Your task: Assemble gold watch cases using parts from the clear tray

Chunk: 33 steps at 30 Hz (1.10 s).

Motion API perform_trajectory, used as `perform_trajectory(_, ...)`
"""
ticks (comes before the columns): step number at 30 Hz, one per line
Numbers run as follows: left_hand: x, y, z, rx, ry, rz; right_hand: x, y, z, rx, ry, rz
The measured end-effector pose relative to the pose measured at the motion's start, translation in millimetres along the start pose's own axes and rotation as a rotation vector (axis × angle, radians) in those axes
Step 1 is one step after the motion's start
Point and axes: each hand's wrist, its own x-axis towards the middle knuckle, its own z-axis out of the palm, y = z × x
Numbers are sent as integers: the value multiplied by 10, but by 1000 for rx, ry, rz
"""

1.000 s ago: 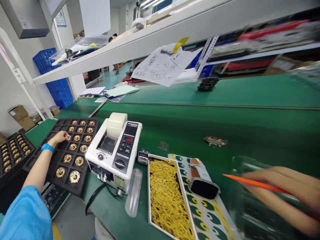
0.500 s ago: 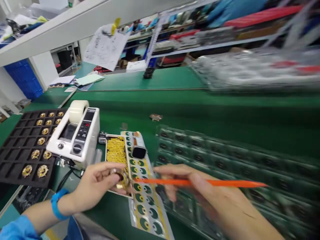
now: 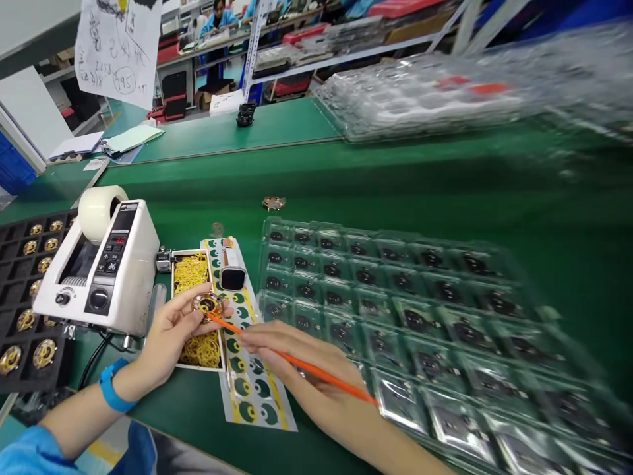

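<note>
My left hand (image 3: 171, 333), closed, grips a round gold watch case (image 3: 208, 303) with a dark inside by its rim, above a white box (image 3: 222, 363) of yellow rubber bands (image 3: 200, 348). My right hand (image 3: 316, 369) pinches a slim orange stick (image 3: 326, 377) whose tip meets the lower part of the watch case. Beneath the hands lies a sheet of green and yellow stickers (image 3: 257, 402). A square-faced smartwatch (image 3: 232, 278) rests on its upper part. On the right, a clear blister tray (image 3: 366, 276) carries many small dark parts.
A white tape dispenser (image 3: 121, 264) stands left, beside a black tray (image 3: 14, 287) of gold watch cases. Another case (image 3: 273, 203) lies on the green bench (image 3: 316, 181). Clear plastic trays (image 3: 405, 92) are stacked at the back right. A co-worker (image 3: 217, 20) sits far behind.
The view has swung right, so the bench things sit further left. My right hand has come to the watch case, and the stick now slants with its tip on it.
</note>
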Motion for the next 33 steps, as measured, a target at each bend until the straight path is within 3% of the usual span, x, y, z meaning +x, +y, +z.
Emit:
perform_trajectory(7, 17, 62, -25, 4, -41, -73, -29, 58, -126, -561, -276, -527)
perform_trajectory(12, 48, 53, -9, -16, 1, -142, 37, -27, -104, -692, -381, -650)
perform_trajectory(15, 55, 47, -11, -10, 7, -166, 0, -37, -101, -558, -287, -562)
perform_trajectory(19, 46, 60, -18, 19, -18, -179, 1, -90, -174, -274, -90, -245)
perform_trajectory(21, 38, 68, -13, 40, -25, -199, 39, -124, -210, -179, -52, -145)
perform_trajectory(29, 26, 48, 19, 143, -153, -307, 84, -124, -246, -141, -157, -63)
perform_trajectory(33, 21, 18, -31, 209, -323, -377, 102, -63, -305, -23, -145, 61)
